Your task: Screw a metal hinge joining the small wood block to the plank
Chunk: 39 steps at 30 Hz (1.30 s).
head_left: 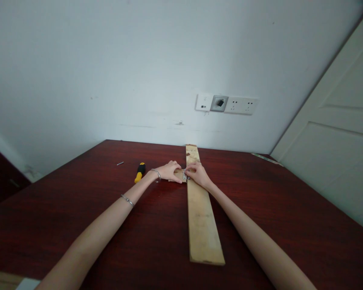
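A long, pale wooden board (202,221) lies on the dark red table, pointing away from me toward the wall. Against its left edge sits a short wooden piece (179,175), with the thumb and fingers of my left hand (168,171) closed around it. A small silver metal hinge (184,175) lies where the two pieces meet. My right hand (198,174) rests over the long board and pinches the hinge with its fingertips, which partly cover it. Left of my left hand lies a yellow and black screwdriver (140,172).
A thin silver metal rod (120,163) lies on the table (247,201) beyond the screwdriver. Behind the table, the white wall carries sockets (240,105) and a black plug (220,103). A flat strip (267,159) lies at the far right edge, by a white panelled door (341,137).
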Available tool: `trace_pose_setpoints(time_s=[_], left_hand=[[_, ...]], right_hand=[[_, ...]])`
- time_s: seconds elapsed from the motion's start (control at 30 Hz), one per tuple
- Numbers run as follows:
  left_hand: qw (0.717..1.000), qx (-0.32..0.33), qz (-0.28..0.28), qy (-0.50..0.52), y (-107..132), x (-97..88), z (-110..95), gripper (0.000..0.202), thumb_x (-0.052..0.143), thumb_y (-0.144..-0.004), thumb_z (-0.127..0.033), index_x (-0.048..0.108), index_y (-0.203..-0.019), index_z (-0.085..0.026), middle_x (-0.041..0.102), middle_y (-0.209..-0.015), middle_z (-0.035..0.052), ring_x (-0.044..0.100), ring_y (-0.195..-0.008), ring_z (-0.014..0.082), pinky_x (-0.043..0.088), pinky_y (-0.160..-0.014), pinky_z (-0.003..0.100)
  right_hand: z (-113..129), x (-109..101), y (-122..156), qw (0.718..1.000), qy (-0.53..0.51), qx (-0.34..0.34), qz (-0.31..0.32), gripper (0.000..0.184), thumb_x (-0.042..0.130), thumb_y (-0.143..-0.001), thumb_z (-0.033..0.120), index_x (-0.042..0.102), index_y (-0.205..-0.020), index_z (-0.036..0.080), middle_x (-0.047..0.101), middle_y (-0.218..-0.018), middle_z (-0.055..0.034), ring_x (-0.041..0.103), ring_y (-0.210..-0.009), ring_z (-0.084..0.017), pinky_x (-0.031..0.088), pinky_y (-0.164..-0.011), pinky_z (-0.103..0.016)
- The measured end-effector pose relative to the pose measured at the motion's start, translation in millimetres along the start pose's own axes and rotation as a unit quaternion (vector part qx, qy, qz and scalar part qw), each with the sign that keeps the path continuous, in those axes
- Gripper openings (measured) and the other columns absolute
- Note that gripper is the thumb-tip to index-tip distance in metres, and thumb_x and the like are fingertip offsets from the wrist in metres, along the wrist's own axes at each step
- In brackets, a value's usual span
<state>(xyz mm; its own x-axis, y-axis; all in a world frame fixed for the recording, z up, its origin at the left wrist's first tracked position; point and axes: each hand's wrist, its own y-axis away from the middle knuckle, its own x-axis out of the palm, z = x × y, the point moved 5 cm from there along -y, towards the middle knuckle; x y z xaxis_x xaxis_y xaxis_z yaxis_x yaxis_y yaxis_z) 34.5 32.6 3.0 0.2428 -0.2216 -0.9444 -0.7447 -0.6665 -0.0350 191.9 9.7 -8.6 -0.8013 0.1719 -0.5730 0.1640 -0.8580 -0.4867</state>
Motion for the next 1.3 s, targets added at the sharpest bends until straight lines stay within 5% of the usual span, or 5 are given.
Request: trace_pose_setpoints(time_s=[0.4, 1.1, 1.3], left_hand=[[1.0, -0.005, 0.008, -0.02, 0, 0.2, -2, 0.069, 0.071, -0.064, -0.06, 0.058, -0.115, -0.015, 0.053, -0.109, 0.0095, 0.046, -0.103, 0.0267, 0.039, -0.089, 0.033], [0.998, -0.038, 0.025, -0.034, 0, 9.0, 4, 0.078, 0.07, -0.063, -0.064, 0.053, -0.123, -0.018, 0.048, -0.113, 0.0108, 0.041, -0.109, 0.0298, 0.036, -0.094, 0.037], [0.999, -0.027, -0.02, -0.011, 6, -10.5, 3, 0.065, 0.065, -0.072, -0.058, 0.053, -0.123, -0.02, 0.049, -0.112, 0.0093, 0.041, -0.111, 0.0283, 0.035, -0.095, 0.037]], right_hand=[[-5, -8, -1, 0.997, -0.058, 0.043, -0.035, 0.023, 0.056, -0.072, 0.018, 0.074, -0.087, 0.021, 0.07, -0.099, -0.0046, 0.062, -0.096, -0.022, 0.048, -0.086, -0.037], [-2, -12, 0, 0.991, -0.105, 0.053, -0.066, 0.018, 0.057, -0.076, 0.027, 0.073, -0.079, 0.02, 0.072, -0.091, -0.0058, 0.065, -0.088, -0.022, 0.05, -0.084, -0.037], [-2, -12, 1, 0.99, -0.109, 0.053, -0.068, 0.018, 0.057, -0.077, 0.028, 0.073, -0.079, 0.02, 0.072, -0.091, -0.0056, 0.064, -0.088, -0.022, 0.051, -0.083, -0.037]])
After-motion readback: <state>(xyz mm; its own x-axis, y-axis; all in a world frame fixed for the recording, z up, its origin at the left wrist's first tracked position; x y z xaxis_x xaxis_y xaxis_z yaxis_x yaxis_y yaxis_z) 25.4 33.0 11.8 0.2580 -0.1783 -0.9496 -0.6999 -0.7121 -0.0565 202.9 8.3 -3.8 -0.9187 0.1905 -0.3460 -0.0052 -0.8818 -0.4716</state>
